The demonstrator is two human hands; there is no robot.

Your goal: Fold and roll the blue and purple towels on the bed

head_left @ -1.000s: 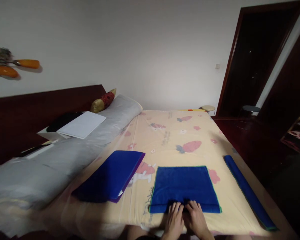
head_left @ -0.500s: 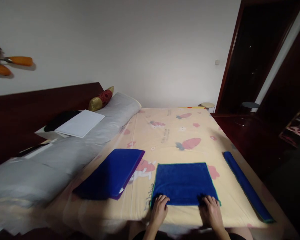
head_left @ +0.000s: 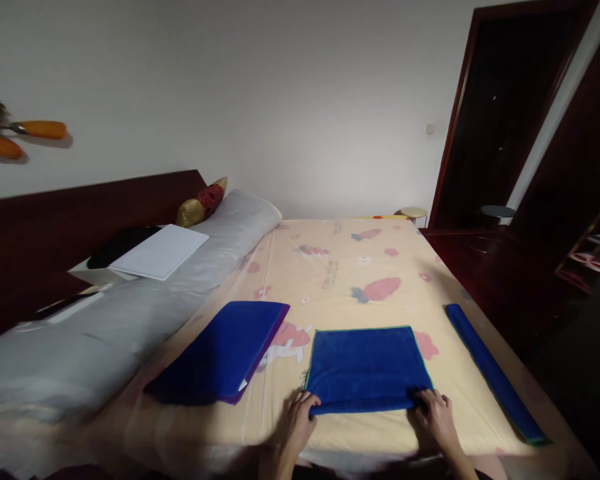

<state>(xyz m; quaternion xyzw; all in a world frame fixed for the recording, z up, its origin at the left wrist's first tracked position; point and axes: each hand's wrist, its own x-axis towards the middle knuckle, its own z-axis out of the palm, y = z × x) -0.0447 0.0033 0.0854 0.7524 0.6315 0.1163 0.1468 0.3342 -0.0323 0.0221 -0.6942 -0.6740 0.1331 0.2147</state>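
On bed (head_left: 325,300), blue cloth (head_left: 369,365) gripped at near corners.
Pinched by left hand (head_left: 300,412) and right hand (head_left: 437,412), spread apart.

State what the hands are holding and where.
The middle blue cloth: the left hand grips the left end of its near edge, the right hand the right end.

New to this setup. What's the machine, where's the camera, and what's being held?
There's no machine: these are a person's own bare hands. One head-worn camera takes every picture, looking forward and down, so the hands enter from the bottom. On the patterned bedsheet lie a flat blue cloth with green edging, a rolled blue cloth to its right and a folded blue stack to its left. The left hand and right hand hold the flat cloth's near corners, where its edge is turned over.
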